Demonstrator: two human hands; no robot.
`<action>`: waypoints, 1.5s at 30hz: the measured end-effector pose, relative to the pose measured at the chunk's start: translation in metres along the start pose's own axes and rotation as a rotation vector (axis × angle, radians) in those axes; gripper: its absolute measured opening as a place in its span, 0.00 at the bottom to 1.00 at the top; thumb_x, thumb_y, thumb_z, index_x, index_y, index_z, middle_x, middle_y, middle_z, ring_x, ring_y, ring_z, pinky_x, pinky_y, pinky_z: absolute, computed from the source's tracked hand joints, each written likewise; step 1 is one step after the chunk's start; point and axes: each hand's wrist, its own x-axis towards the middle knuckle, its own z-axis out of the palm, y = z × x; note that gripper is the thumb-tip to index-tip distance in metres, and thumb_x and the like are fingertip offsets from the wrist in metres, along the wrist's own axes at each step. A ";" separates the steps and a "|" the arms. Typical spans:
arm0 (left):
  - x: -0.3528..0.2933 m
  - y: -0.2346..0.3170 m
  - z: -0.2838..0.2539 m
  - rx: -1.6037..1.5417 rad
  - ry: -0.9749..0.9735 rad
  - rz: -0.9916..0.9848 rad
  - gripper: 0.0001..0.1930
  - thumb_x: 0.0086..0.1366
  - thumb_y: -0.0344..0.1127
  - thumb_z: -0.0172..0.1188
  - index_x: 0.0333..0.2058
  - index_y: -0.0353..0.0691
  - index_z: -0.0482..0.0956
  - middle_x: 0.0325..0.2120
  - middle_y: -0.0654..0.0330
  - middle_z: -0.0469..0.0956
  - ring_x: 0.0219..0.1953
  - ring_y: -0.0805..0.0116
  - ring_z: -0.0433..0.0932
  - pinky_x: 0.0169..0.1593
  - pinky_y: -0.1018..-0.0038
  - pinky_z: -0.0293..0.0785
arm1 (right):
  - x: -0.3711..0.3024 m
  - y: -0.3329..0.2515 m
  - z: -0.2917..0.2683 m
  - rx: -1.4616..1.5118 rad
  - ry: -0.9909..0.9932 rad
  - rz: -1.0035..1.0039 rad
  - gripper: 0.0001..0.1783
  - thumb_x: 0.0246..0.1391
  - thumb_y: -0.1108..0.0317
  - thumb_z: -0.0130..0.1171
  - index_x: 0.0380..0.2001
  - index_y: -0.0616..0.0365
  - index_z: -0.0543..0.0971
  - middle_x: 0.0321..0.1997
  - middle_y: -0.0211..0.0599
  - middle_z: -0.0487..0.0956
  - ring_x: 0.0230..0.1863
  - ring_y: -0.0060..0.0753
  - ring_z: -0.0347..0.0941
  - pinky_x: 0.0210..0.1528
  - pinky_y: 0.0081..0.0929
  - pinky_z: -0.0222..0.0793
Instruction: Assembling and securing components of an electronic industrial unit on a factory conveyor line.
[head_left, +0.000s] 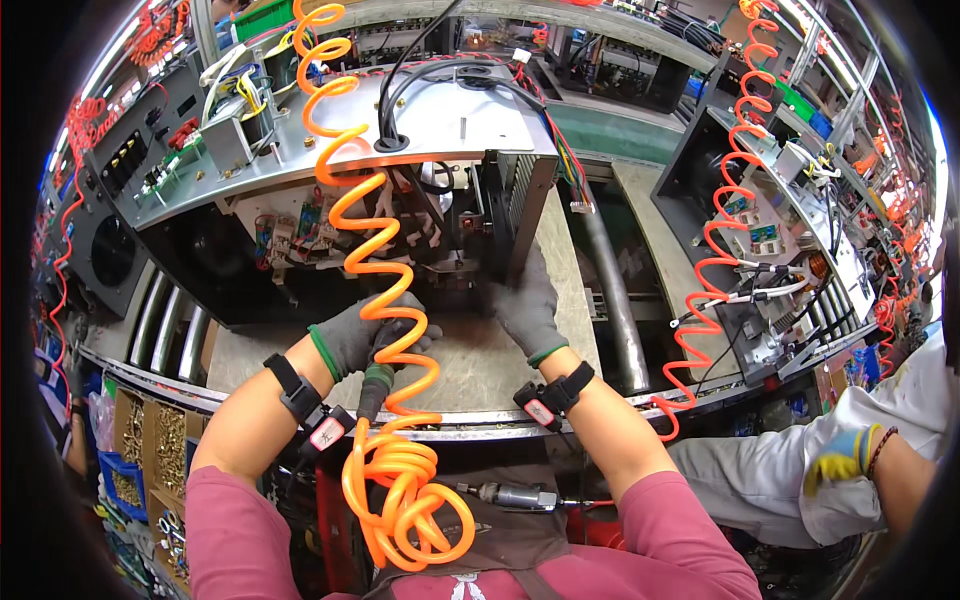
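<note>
My left hand (362,338), in a grey glove with a green cuff, is closed around a dark air screwdriver (376,388) with a green band. An orange coiled hose (385,235) hangs in front and covers part of the grip. My right hand (530,315), gloved alike, straddles the lower front corner of the vented side panel (532,205) of an open metal machine case (470,125); some of its fingers are lost in shadow. Inside the case, wiring and circuit parts (300,235) show. The tool's tip is hidden.
A steel plate (470,375) lies under the case on the roller line. Another open unit (775,235) stands at right, near a co-worker's gloved hand (843,457). Bins of screws (150,440) are at lower left. A second air tool (515,497) lies by my lap.
</note>
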 end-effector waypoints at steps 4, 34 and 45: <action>-0.002 -0.008 0.011 0.460 -0.193 0.223 0.08 0.64 0.36 0.59 0.38 0.40 0.75 0.44 0.46 0.79 0.39 0.57 0.82 0.43 0.63 0.82 | 0.001 0.002 0.009 0.021 0.019 0.068 0.49 0.42 0.56 0.71 0.67 0.49 0.58 0.53 0.50 0.74 0.52 0.56 0.74 0.51 0.46 0.71; 0.027 -0.018 0.005 0.745 -0.178 0.563 0.10 0.52 0.28 0.67 0.34 0.39 0.78 0.33 0.57 0.79 0.36 0.63 0.80 0.42 0.70 0.78 | 0.002 0.013 0.017 0.185 0.010 0.100 0.42 0.39 0.61 0.73 0.60 0.50 0.67 0.51 0.45 0.76 0.52 0.50 0.74 0.52 0.39 0.71; 0.021 -0.020 0.012 0.399 -0.157 0.468 0.10 0.55 0.26 0.63 0.38 0.39 0.77 0.34 0.59 0.79 0.38 0.69 0.79 0.45 0.74 0.78 | 0.001 0.028 0.023 0.248 0.008 0.081 0.41 0.39 0.65 0.73 0.60 0.51 0.68 0.51 0.42 0.77 0.52 0.42 0.76 0.53 0.35 0.71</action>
